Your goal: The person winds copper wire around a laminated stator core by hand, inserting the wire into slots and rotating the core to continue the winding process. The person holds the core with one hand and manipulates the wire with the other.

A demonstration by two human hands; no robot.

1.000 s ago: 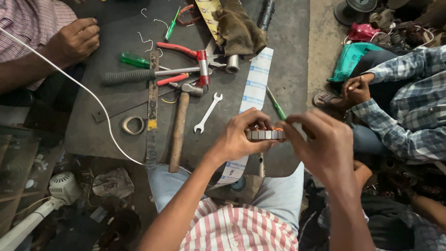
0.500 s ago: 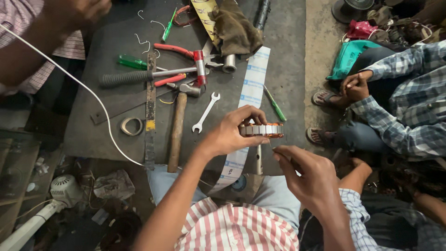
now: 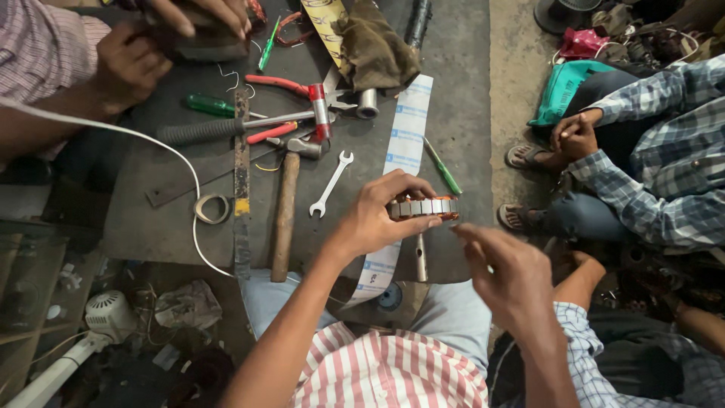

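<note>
My left hand (image 3: 374, 219) grips a small round motor core (image 3: 424, 207) with silver laminations and copper-orange ends, and holds it over the near edge of a dark work slab (image 3: 461, 91). My right hand (image 3: 506, 276) hovers just below and to the right of the core. It is apart from the core, its fingers are spread, and nothing shows in it. Under the core lie a long white paper strip (image 3: 404, 143) and a short metal tube (image 3: 421, 257).
On the slab lie a wooden-handled hammer (image 3: 285, 211), a spanner (image 3: 331, 183), red pliers (image 3: 291, 85), green screwdrivers (image 3: 208, 104), a tape roll (image 3: 212, 208), a brown cloth (image 3: 374, 49) and a white cable (image 3: 174, 151). Another person's hands (image 3: 128, 64) work top left. A person in a checked shirt (image 3: 657, 174) sits on the right.
My right hand has let go of the core and dropped down and to the right. My left hand keeps hold of it. The other person's hands at top left have shifted.
</note>
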